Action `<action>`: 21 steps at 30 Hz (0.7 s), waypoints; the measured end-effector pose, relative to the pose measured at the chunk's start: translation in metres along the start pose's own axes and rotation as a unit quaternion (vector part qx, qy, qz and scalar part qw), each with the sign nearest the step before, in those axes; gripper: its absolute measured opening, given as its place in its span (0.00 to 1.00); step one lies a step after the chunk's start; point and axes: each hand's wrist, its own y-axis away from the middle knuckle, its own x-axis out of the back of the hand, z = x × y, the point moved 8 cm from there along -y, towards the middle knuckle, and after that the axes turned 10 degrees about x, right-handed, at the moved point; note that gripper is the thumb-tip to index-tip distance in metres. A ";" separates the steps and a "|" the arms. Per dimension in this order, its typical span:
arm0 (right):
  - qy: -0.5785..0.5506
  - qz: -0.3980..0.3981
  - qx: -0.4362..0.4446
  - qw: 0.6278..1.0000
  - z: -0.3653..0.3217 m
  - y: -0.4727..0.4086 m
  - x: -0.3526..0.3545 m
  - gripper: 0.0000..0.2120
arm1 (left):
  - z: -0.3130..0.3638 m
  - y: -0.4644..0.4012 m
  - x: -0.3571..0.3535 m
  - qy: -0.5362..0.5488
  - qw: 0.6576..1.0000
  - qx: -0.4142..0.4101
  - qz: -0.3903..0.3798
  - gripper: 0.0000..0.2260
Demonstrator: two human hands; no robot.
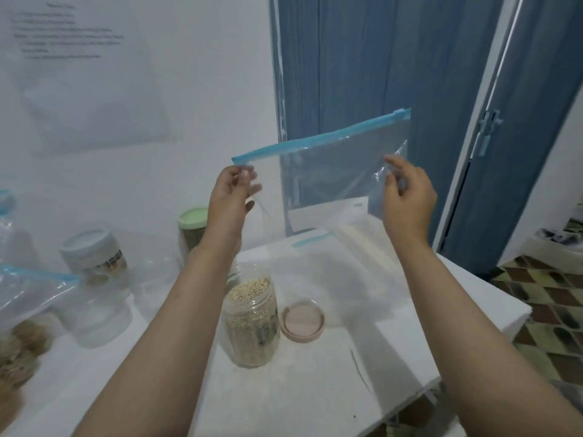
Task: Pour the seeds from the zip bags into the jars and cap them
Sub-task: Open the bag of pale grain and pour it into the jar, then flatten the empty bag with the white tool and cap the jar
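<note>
I hold an emptied zip bag point(331, 181) up over the bench point(347, 357), my left hand point(232, 192) pinching its corner under the blue zip strip, my right hand point(407, 192) pinching the crinkled right edge. The film is thin, clear and limp, with nothing I can see left inside.

Below it, the open jar point(250, 320) stands filled close to its neck with pale seeds; it is clear ribbed plastic, round and straight-sided. Its pink lid point(303, 320) lies just beside it to the right, so I judge this pour done and the capping not yet.

Further back stand a green-lidded jar point(193, 230) and a white-lidded jar point(94, 257), both already capped. At the left edge another zip bag point(28, 310) holds brownish seeds, next to a clear jar point(101, 316) that looks empty. So at least one more fill remains. Flat bags point(344, 247) lie stacked at the back of the bench.
</note>
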 end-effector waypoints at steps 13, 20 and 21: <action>0.072 -0.213 -0.149 0.963 0.201 -0.049 -0.046 0.12 | -0.125 -0.074 -0.057 -0.023 0.968 0.134 0.210 0.05; 0.046 -0.253 -0.257 0.931 0.288 -0.015 -0.070 0.14 | -0.193 -0.082 -0.083 -0.183 0.932 0.237 0.204 0.29; 0.038 -0.276 -0.268 0.922 0.297 -0.010 -0.078 0.15 | -0.207 -0.079 -0.082 -0.192 0.926 0.257 0.199 0.31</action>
